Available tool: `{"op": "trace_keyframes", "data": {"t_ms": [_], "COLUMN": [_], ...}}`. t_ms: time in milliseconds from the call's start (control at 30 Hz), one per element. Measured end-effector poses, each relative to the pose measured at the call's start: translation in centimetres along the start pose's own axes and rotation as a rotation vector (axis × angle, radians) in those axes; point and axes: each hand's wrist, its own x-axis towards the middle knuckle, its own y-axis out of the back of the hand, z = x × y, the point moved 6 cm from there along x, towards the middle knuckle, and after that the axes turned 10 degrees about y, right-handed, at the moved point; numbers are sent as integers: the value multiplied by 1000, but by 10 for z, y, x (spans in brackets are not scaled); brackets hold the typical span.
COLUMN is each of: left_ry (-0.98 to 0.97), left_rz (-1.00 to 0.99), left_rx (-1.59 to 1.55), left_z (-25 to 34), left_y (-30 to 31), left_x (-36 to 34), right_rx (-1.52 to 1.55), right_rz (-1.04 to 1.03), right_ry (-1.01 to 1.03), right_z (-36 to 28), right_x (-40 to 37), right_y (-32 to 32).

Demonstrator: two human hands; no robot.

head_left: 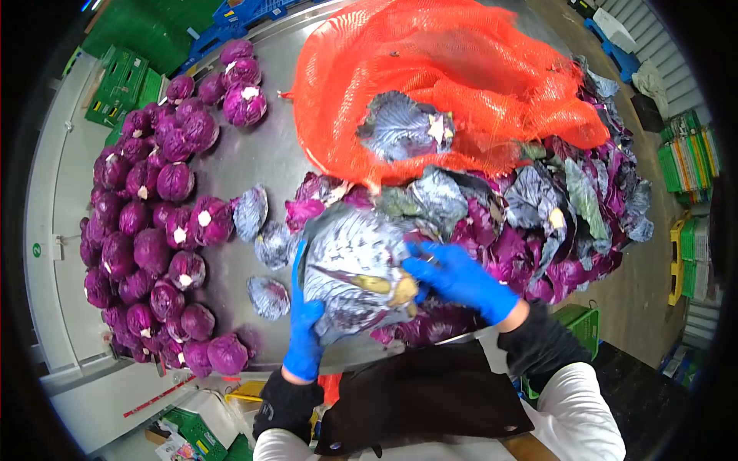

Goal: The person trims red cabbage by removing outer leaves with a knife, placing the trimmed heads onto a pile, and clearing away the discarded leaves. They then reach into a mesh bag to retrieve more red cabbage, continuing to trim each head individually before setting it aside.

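Observation:
A large red cabbage (pixel 357 265) with loose grey-purple outer leaves is tilted so that its cut stem points right. My left hand (pixel 306 326), in a blue glove, grips it from the left side. Close to the stem, my blue-gloved right hand (pixel 453 278) has curled fingers; whether they hold a small tool or a leaf edge is hidden. Stripped outer leaves (pixel 530 200) are heaped behind and right of my right hand. Several single leaves (pixel 269 297) lie on the metal table (pixel 269 154) left of the cabbage.
Several trimmed purple cabbages (pixel 154 250) are piled along the table's left side. An orange-red mesh sack (pixel 430 61) spreads over the back, with a loose leaf (pixel 396 127) on it. Green crates (pixel 119 84) stand beyond the far left corner, and a green crate (pixel 576 326) sits beyond my right arm.

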Motion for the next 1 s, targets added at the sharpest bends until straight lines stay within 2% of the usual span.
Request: {"op": "trace_keyframes", "data": {"t_ms": [33,100,233,333,400,433,467,500,533,567,600,633,700,767,833,900,967,1000], "left_ry": [-4,-96,-95,16,-20,-54,-67,-80,-77,-72,-74,-67,-62,-20,-27,1,-17,-26], "left_rz": [5,58,64,182,229,271,285,299,327,350,349,396,443,401,400,265,265,310], "left_rx": [-1,94,283,316,388,456,428,416,432,452,452,439,420,435,449,394,366,345], "left_z": [-7,-9,-9,-32,-36,-34,-32,-32,-30,-28,-27,-27,-23,-17,-22,-28,-31,-30], "left_y": [18,49,92,125,128,130,131,135,140,143,145,147,143,125,137,141,139,137], "left_x": [-21,-58,-96,-93,-81,-73,-65,-57,-47,-39,-31,-25,-20,-23,-23,-21,-21,-22], "right_rx": [19,11,63,99,25,272,285,247,185,169,214,190,117,-180,-454,-452,-487,-486], "right_rz": [-58,-206,-294,-322,-294,-172,-143,-135,-46,-25,9,76,148,231,213,214,133,140], "right_ry": [-90,-147,-277,-317,-366,-133,-238,-439,-262,-412,-258,-278,-253,-351,347,729,540,532], "right_z": [15,34,110,160,193,212,194,198,208,220,215,180,206,183,142,100,89,85], "right_x": [-6,-14,-5,15,30,48,46,41,55,58,68,62,71,46,29,-3,-22,-27], "right_y": [-22,-65,-132,-155,-145,-134,-112,-81,-52,-20,2,14,38,19,-36,-87,-118,-121]}}
